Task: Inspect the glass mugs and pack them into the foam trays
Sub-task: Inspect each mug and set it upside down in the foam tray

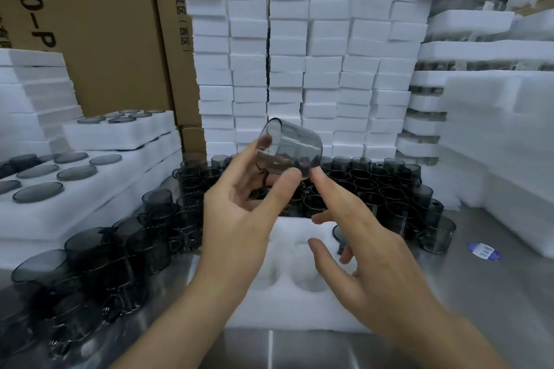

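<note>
Left hand (239, 213) grips a smoky glass mug (289, 148); thumb on the near side, fingers curled behind it; mug held up and tilted, mouth facing up-left, above the far edge of the foam tray (284, 314).
Right hand (368, 249) holds nothing; fingers spread and relaxed; index fingertip right at the mug's lower edge, can't tell if it actually touches; hand hovers over the right half of the tray.
Tray lies flat on the metal table (509, 293), just in front of the person; round pockets visible in the middle; a second mug (336, 232) sits in a pocket on the right, mostly hidden behind the right hand's fingers.
Loose mugs (374, 186) stand packed together just behind the tray; more of them run down the left side of the table, some lying over.
Packed trays (90, 189) stacked on the left, dark glass showing in their pockets; more filled stacks at far right.
Wall of foam blocks (299, 69) behind the mugs; cardboard boxes (105, 24) behind that.
Blue sticker (484, 251) on the table, right of the mugs.
</note>
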A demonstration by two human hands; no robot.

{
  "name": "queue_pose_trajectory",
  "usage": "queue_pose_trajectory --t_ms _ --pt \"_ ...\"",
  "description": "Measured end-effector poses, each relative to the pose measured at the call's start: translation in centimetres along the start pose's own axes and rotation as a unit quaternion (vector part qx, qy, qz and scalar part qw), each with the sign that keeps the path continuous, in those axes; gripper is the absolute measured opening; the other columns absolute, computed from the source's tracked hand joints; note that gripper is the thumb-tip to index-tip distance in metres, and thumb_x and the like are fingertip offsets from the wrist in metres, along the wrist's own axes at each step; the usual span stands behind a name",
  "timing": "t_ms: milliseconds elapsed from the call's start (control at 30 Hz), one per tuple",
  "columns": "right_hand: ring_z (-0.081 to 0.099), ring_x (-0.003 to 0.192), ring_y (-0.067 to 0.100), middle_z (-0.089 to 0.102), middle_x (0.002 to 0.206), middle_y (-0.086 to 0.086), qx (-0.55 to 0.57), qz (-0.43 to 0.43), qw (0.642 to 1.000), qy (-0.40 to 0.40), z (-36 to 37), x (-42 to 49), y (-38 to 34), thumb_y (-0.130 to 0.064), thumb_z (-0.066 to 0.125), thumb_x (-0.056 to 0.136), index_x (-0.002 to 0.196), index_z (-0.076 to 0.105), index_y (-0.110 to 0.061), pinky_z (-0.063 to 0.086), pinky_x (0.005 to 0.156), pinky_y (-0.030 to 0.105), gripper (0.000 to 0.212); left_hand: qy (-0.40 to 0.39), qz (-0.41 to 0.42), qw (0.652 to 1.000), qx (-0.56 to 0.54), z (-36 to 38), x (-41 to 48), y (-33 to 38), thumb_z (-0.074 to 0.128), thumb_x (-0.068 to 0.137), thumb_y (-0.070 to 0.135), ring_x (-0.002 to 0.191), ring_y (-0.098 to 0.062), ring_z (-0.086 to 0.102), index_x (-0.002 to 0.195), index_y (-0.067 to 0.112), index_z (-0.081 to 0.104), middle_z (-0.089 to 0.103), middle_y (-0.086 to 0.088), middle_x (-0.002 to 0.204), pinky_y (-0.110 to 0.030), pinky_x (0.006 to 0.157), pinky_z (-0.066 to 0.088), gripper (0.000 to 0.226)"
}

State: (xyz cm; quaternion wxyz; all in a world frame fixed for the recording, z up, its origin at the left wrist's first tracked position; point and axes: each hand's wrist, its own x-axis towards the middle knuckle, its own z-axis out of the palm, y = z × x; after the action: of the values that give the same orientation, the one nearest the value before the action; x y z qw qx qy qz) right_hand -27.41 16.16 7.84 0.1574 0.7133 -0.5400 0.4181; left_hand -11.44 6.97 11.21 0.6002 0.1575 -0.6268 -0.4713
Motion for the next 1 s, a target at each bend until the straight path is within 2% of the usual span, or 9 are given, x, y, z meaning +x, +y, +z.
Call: queue_pose_trajectory --t_ms 67,200,267,433,567,700,800,900,1000 --pt "0.058 0.112 -0.015 0.036 0.163 -0.029 -0.009 -0.002 1.0 -0.007 0.1 -0.1 0.0 -0.037 0.054 0.101 0.169 0.013 -0.042 0.059 0.062 0.023 0.079 -0.021 -0.135 0.986 -0.092 -0.1 0.3 0.2 0.077 0.084 0.057 0.108 -0.006 0.073 0.119 0.033 0.079 0.078 0.01 0.119 -0.03 0.088 0.052 0.043" --pt "0.054 0.107 -0.02 0.038 0.162 -0.029 -0.024 -0.004 1.0 -0.017 0.0 -0.2 0.0 -0.039 0.053 0.1 0.169 0.013 -0.043 0.06 0.064 0.022 0.08 -0.079 -0.306 0.888 -0.334 -0.7 0.7 0.4 0.077 0.081 0.068 0.087 -0.009 0.069 0.116 0.018 0.08 0.076 0.004 0.108 -0.028 0.078 0.043 0.061" --pt "0.05 0.104 -0.025 0.039 0.161 -0.029 -0.029 -0.008 0.999 -0.014 0.0 -0.2 -0.1 -0.038 0.054 0.1 0.169 0.014 -0.042 0.056 0.067 0.016 0.08 -0.093 -0.326 0.859 -0.384 -0.9 0.7 0.5 0.073 0.087 0.069 0.082 -0.009 0.068 0.12 0.014 0.078 0.075 0.005 0.1 -0.026 0.072 0.045 0.065" --pt "0.053 0.107 -0.018 0.036 0.159 -0.033 -0.025 -0.009 0.999 -0.026 0.0 -0.1 -0.5 -0.034 0.058 0.098 0.168 0.014 -0.044 0.058 0.066 0.021 0.083 -0.156 -0.303 0.854 -0.393 -1.1 0.8 0.7 0.068 0.087 0.072 0.076 -0.006 0.065 0.112 0.014 0.083 0.071 0.011 0.088 -0.025 0.069 0.045 0.065" --pt "0.054 0.102 -0.019 0.035 0.161 -0.029 -0.028 -0.018 0.999 -0.02 -0.2 0.0 -0.8 -0.032 0.061 0.097 0.169 0.016 -0.041 0.049 0.064 0.008 0.085 -0.19 -0.296 0.841 -0.411 -1.2 0.9 0.8 0.072 0.083 0.07 0.077 -0.007 0.066 0.112 0.013 0.083 0.072 0.01 0.088 -0.025 0.07 0.044 0.065" --pt "0.06 0.098 -0.009 0.031 0.164 -0.028 -0.018 -0.029 0.999 0.002 -0.2 0.2 -0.7 -0.035 0.058 0.098 0.168 0.017 -0.042 0.053 0.063 0.012 0.082 -0.187 -0.294 0.85 -0.396 -1.1 0.7 0.7 0.074 0.08 0.069 0.076 -0.008 0.067 0.111 0.012 0.083 0.076 0.007 0.093 -0.025 0.071 0.047 0.065" --pt "0.064 0.109 -0.002 0.035 0.159 -0.029 0.002 -0.025 0.999 0.037 -0.1 0.1 -0.6 -0.037 0.059 0.098 0.168 0.02 -0.042 0.059 0.065 0.022 0.08 -0.16 -0.267 0.899 -0.307 -0.9 0.7 0.8 0.07 0.085 0.07 0.08 -0.011 0.069 0.108 0.015 0.085 0.08 0.0 0.105 -0.029 0.075 0.048 0.061" --pt "0.069 0.111 0.007 0.045 0.149 -0.03 0.067 0.034 0.992 0.098 -0.1 0.1 -0.8 -0.043 0.065 0.097 0.165 0.024 -0.047 0.059 0.064 0.023 0.079 -0.138 -0.188 0.963 -0.137 -0.5 0.6 0.9 0.071 0.084 0.067 0.089 -0.009 0.07 0.106 0.032 0.084 0.079 0.004 0.11 -0.034 0.084 0.047 0.044" --pt "0.075 0.104 0.015 0.061 0.138 -0.023 0.231 0.143 0.953 0.131 -0.2 0.4 -1.4 -0.047 0.073 0.091 0.153 0.042 -0.051 0.06 0.062 0.028 0.069 -0.152 -0.145 0.976 -0.051 -0.1 0.2 0.8 0.072 0.084 0.062 0.103 -0.006 0.07 0.12 0.035 0.08 0.078 0.008 0.121 -0.035 0.088 0.045 0.046"
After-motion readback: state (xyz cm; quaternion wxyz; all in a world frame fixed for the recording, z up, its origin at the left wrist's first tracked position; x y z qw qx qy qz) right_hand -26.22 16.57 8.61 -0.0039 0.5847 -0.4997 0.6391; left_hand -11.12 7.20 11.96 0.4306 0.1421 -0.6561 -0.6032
